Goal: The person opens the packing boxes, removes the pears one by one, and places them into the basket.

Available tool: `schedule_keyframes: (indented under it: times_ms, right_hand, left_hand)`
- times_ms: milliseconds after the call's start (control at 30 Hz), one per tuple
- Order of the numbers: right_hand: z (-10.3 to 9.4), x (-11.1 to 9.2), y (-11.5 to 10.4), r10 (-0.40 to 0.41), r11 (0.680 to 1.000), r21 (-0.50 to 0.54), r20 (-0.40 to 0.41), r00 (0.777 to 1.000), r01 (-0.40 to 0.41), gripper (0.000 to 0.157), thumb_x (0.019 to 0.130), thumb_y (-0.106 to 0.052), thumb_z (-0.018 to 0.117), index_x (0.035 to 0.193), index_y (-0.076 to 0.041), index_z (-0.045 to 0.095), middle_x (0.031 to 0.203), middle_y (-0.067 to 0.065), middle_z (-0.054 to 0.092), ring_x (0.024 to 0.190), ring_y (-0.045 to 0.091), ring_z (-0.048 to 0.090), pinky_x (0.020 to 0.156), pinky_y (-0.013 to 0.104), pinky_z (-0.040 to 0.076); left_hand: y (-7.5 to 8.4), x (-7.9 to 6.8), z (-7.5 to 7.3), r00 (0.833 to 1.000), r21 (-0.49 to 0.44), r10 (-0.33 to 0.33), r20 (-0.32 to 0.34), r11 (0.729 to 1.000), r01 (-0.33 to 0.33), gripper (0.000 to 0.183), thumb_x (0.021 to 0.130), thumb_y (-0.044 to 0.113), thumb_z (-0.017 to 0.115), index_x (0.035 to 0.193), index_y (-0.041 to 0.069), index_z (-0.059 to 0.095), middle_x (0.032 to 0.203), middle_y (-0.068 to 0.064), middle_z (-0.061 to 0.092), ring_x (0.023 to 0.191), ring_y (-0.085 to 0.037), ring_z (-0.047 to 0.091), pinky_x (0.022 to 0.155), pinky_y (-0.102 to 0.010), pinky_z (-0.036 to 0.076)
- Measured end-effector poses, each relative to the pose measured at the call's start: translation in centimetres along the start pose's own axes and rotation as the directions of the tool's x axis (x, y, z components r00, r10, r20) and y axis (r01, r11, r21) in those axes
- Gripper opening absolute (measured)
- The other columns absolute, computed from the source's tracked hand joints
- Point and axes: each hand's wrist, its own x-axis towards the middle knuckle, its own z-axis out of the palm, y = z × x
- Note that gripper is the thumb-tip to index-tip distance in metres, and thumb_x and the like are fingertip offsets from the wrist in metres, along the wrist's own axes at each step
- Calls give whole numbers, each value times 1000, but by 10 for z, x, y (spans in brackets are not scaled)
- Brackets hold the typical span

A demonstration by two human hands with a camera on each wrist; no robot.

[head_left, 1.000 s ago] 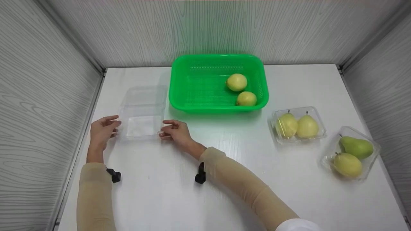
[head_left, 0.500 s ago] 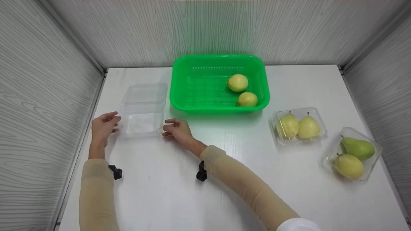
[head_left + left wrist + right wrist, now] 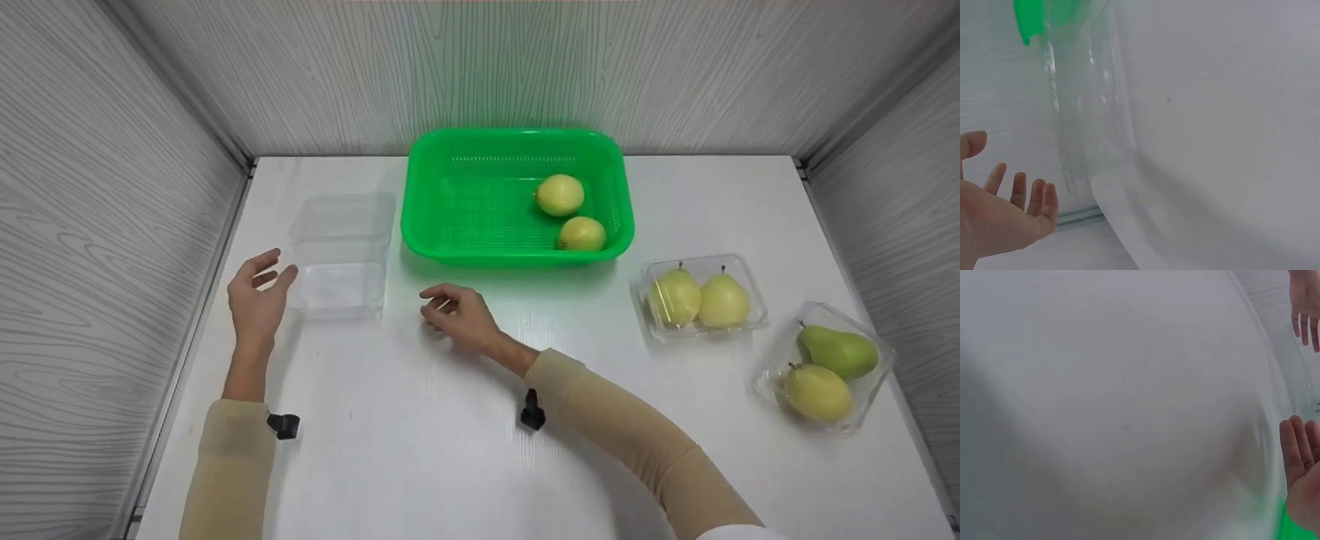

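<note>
A clear plastic clamshell box [image 3: 341,286] lies unfolded on the white table, its lid [image 3: 343,217] laid back toward the rear wall. Beside the box's left edge is my left hand [image 3: 259,296], fingers loosely bent and nothing held; the left wrist view shows its palm and spread fingers [image 3: 1019,191]. My right hand [image 3: 461,319] hovers to the right of the box, apart from it, with relaxed fingers and nothing in them. Behind it stands a green plastic basket [image 3: 517,259] holding two yellow pears, one [image 3: 560,195] behind the other [image 3: 583,234].
Right of the basket, a closed clear box [image 3: 756,304] contains two yellow pears [image 3: 675,298]. Near the table's right edge, another clear box [image 3: 862,401] holds a green pear [image 3: 838,351] and a yellow pear [image 3: 817,394]. Wood-grain panels [image 3: 510,75] enclose the table.
My right hand has let go of the open clear box and moved right, away from it. My left hand has opened its fingers beside the box's left edge. The box shifted slightly backward.
</note>
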Motion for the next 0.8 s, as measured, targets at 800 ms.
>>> schedule_keyframes:
  times_ms: [800]
  right_hand:
    - [-107, -118, 8, -275, 896, -328, 123, 954, 300, 27, 100, -16, 73, 121, -1, 73, 111, 17, 75, 101, 24, 76, 78, 32, 66]
  left_hand:
    - [27, -113, 168, 949, -326, 157, 273, 943, -63, 30, 100, 9, 70, 129, 3, 69, 123, -16, 70, 104, -27, 70, 81, -21, 61]
